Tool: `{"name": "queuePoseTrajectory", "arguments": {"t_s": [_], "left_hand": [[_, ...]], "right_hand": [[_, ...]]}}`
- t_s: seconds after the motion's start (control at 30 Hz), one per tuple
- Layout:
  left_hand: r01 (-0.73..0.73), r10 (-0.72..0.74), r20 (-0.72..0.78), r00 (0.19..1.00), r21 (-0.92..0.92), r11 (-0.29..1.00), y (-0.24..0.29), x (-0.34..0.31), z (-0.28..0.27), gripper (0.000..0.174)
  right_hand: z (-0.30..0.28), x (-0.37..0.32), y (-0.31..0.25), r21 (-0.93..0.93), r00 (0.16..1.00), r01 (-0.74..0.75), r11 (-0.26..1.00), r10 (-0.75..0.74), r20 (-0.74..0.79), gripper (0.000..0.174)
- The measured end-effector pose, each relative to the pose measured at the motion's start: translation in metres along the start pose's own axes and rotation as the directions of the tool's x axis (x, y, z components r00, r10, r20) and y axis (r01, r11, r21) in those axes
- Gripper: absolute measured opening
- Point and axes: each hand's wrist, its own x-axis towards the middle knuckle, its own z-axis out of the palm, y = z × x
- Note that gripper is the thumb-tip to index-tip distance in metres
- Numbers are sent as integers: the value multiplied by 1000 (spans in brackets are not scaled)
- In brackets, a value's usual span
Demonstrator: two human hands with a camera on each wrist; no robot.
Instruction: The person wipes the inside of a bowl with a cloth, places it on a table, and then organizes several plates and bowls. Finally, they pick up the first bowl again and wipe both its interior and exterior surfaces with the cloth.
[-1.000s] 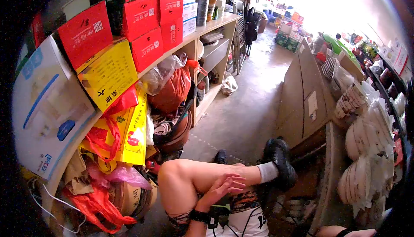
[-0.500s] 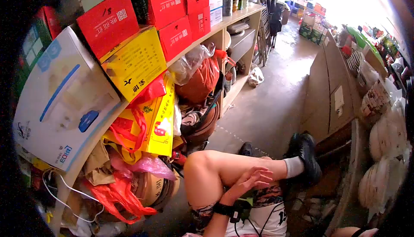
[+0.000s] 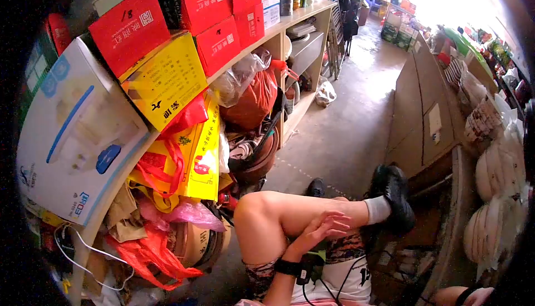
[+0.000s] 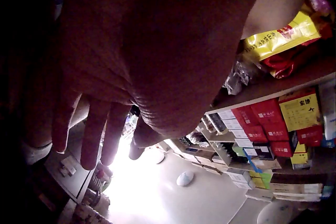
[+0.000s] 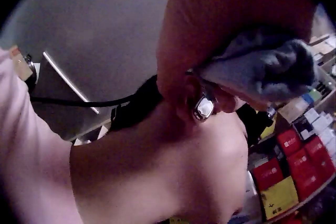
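My left hand (image 3: 321, 231) lies over the shin of my crossed leg (image 3: 312, 211), its fingers loosely stretched out and holding nothing. In the left wrist view its fingers (image 4: 97, 129) hang straight and slightly apart. A black strap (image 3: 288, 267) with a small device sits round that wrist. At the bottom right edge of the head view only part of my right hand (image 3: 482, 295) shows, beyond another black strap (image 3: 467, 295). In the right wrist view, curled fingers with a shiny ring (image 5: 203, 108) grip a grey-blue cloth (image 5: 262, 69).
On the left, red boxes (image 3: 129, 30), a yellow box (image 3: 167, 80) and a white box (image 3: 78, 133) fill a shelf. Yellow and red bags (image 3: 203, 150) hang below. Cardboard (image 3: 423, 116) and stacked wrapped bowls (image 3: 490, 228) line the right. A floor aisle (image 3: 356, 105) runs between.
The head view swung left, then turned back slightly, so the scene sits further right than a second ago. My left hand stays on the shin. The right wrist shows slightly more.
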Motion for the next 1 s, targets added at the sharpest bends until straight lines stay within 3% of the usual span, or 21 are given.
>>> {"name": "queuePoseTrajectory", "arguments": {"t_s": [0.23,0.5,0.53,0.6,0.63,0.67,0.73,0.77,0.83,0.93,1.0], "left_hand": [[12,-12,24,1000,-5,1000,-7,1,-5,38],[10,-10,19,1000,13,1000,-3,1,-4,36],[-1,1,12,1000,15,1000,-1,0,-3,36],[-7,7,18,1000,-3,1000,-3,-1,-3,36],[-20,20,13,1000,-12,1000,-3,-1,-2,35],[-13,14,23,1000,-18,1000,-2,-1,-1,35],[-8,8,-13,1000,-35,999,1,-2,2,35],[-1,1,-2,1000,-41,999,1,-2,2,35],[-13,13,-12,1000,23,1000,-1,0,0,36],[17,-15,-35,999,43,999,1,1,2,36],[2,-1,-24,1000,16,1000,2,1,3,36]], "right_hand": [[9,-3,10,-92,978,175,980,-184,-99,20],[21,-22,13,-331,857,367,869,-454,-245,25],[24,-22,13,-363,855,349,864,-452,-253,26],[27,-16,9,-307,892,133,942,-249,-378,30],[24,-17,6,-378,889,222,899,-346,-300,31],[25,-18,9,-387,891,212,897,-340,-300,31],[26,-16,22,-185,852,294,938,-345,-395,33],[22,-12,22,-195,854,285,939,-341,-394,33],[11,-3,19,-208,898,343,916,-385,-213,36],[1,-2,21,-207,889,419,884,-446,-104,37],[5,-3,21,-289,863,443,849,-491,-119,36]]}}
